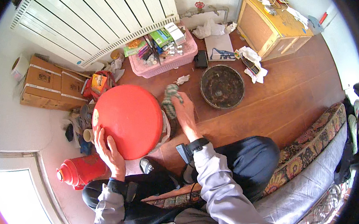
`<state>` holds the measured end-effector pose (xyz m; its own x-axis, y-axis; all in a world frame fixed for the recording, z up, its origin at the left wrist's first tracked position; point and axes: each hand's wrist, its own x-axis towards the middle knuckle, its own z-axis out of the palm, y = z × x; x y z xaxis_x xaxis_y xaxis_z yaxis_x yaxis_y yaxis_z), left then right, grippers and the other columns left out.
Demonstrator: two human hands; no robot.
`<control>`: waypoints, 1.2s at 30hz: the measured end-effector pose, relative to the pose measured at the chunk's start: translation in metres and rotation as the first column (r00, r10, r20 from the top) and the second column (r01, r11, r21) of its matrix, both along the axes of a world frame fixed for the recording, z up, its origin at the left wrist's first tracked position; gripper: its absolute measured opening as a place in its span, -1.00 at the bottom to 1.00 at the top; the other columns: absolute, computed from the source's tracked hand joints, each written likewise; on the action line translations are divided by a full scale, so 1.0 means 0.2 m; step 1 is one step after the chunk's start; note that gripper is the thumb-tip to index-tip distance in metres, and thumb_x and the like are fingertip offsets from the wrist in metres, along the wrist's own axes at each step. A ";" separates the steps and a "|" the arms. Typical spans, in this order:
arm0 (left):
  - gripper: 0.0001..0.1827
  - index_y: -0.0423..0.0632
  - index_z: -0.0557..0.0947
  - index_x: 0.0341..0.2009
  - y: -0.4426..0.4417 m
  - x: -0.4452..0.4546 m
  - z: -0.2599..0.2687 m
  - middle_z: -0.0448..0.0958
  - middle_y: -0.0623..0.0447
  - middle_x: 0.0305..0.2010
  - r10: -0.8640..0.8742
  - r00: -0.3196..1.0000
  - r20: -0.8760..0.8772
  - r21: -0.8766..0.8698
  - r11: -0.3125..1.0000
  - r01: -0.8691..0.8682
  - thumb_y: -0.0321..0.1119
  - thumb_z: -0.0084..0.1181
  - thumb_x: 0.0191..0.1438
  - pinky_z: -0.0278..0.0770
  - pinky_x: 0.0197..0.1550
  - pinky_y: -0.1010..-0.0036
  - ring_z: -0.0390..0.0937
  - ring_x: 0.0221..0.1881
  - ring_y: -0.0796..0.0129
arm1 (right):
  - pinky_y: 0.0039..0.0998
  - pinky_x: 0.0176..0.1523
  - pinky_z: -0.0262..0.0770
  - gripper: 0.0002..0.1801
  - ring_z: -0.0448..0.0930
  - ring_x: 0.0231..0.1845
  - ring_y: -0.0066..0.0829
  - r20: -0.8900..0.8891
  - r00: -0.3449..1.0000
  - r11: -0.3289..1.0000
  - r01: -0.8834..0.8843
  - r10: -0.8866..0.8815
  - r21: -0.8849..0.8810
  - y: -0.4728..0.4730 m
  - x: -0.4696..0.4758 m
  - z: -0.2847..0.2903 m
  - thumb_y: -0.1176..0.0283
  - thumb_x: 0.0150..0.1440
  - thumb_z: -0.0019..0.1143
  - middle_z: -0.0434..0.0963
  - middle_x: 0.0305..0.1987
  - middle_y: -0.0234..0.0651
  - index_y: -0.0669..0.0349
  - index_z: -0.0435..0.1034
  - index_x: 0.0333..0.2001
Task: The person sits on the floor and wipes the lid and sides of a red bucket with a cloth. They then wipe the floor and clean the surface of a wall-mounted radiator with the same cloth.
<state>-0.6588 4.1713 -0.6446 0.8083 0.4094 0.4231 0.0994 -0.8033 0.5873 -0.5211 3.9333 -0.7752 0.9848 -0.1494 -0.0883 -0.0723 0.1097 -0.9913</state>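
A round red plastic stool top or lid (127, 121) stands in front of me, tilted a little, with a pale sticker on its left rim. My left hand (109, 152) lies against its near-left edge, fingers apart. Just beyond its right side, my right hand (184, 110) grips a bunched green-and-white striped cloth (171, 100), held off the red surface. Pale plastic film (167, 126) shows below the red rim. What supports the red top is mostly hidden. Left of my left knee is a red thermos flask (83, 170), leaning or lying.
A dark round pan (222, 87) is on the wooden floor, right of the cloth. Farther back are a pink plastic basket (160, 68) with small goods on top, a white box (220, 47) and a yellow wooden cabinet (279, 25). Cardboard boxes (44, 85) stand left; a patterned cushion (312, 137) lies right.
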 end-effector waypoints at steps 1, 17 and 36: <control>-0.56 -0.21 0.50 0.24 0.00 0.01 0.00 0.37 -0.16 0.42 -0.001 1.000 0.004 -0.001 1.000 0.001 -0.23 -0.07 0.40 0.07 0.49 0.09 0.24 0.45 -0.05 | -0.06 0.08 0.49 -0.61 0.58 0.03 0.24 -0.070 0.997 0.995 -0.048 0.042 -0.086 0.02 0.03 -0.02 0.16 0.27 0.03 0.63 -0.04 0.14 0.19 0.49 0.03; -0.59 -0.23 0.52 0.18 -0.04 0.03 -0.01 0.41 -0.23 0.35 0.053 0.998 0.033 -0.003 0.999 -0.053 -0.31 0.07 0.30 0.15 0.45 0.04 0.27 0.42 -0.15 | -0.11 0.13 0.48 -0.65 0.60 0.06 0.10 -0.314 0.919 0.967 0.255 -0.241 0.004 0.28 -0.54 0.03 0.39 0.29 -0.01 0.61 -0.01 0.14 0.30 0.43 0.11; -0.56 -0.22 0.46 0.24 -0.12 0.03 -0.01 0.35 -0.22 0.39 -0.111 0.988 0.109 0.163 0.982 0.092 -0.44 0.02 0.28 0.10 0.49 0.01 0.23 0.44 -0.17 | -0.18 -0.09 0.51 -0.72 0.64 -0.18 -0.24 -0.462 0.887 0.692 -0.337 0.006 -0.638 -0.03 -0.39 -0.12 0.37 0.25 0.02 0.62 -0.28 -0.10 0.38 0.48 -0.10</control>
